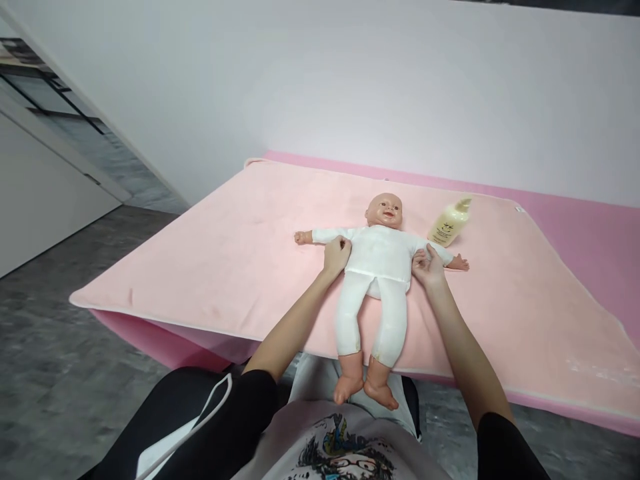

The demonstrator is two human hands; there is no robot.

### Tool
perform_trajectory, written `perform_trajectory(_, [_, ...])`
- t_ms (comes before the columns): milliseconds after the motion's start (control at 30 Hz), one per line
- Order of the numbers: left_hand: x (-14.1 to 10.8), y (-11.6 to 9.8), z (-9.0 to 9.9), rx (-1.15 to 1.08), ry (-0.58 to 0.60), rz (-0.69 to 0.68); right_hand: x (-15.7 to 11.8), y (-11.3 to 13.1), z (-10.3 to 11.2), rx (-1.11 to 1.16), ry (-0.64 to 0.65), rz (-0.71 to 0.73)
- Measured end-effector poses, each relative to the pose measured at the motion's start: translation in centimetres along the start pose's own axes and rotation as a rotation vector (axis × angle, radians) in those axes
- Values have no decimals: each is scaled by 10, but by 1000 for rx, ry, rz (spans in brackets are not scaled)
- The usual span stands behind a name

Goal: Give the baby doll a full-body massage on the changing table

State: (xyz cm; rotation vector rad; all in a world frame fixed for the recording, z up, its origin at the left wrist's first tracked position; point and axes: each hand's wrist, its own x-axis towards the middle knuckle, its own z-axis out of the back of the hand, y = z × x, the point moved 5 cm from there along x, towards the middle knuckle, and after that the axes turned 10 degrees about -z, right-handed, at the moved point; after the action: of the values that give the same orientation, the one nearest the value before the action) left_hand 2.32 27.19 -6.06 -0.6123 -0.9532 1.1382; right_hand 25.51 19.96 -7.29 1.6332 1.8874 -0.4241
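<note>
A baby doll [383, 257] with a bald plastic head lies on its back, arms spread, feet toward me. White cloth covers its torso, arms and legs; a loose white top [381, 253] ends at the waist. My left hand [337, 255] is closed at the side of the top, just under the doll's arm on the left. On the opposite side, my right hand [429, 265] pinches at the top's edge below the other arm. Exactly how much cloth is between the fingers is hard to see. The doll's bare feet [365, 383] hang past the table's front edge.
A pale yellow pump bottle [449, 223] stands tilted in view beyond the doll's arm on the right. A light pink blanket [240, 247] covers most of the pink table [595, 247]. Behind rises a white wall [350, 87]. My legs and the grey floor [45, 360] lie in front.
</note>
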Motion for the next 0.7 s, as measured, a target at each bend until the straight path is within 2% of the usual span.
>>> perform_trajectory(200, [5,2,-3,49,22,-46,3,-3,4,-130,22,203])
perform_trajectory(300, [9,6,-3,0,-8,-61,5,-3,3,-254,40,273])
perform_trajectory(467, [7,6,-2,-146,-15,-80,8,-2,4,-265,13,269])
perform_trajectory(700, [-4,11,-4,-277,-90,61,5,-4,4,-192,15,237])
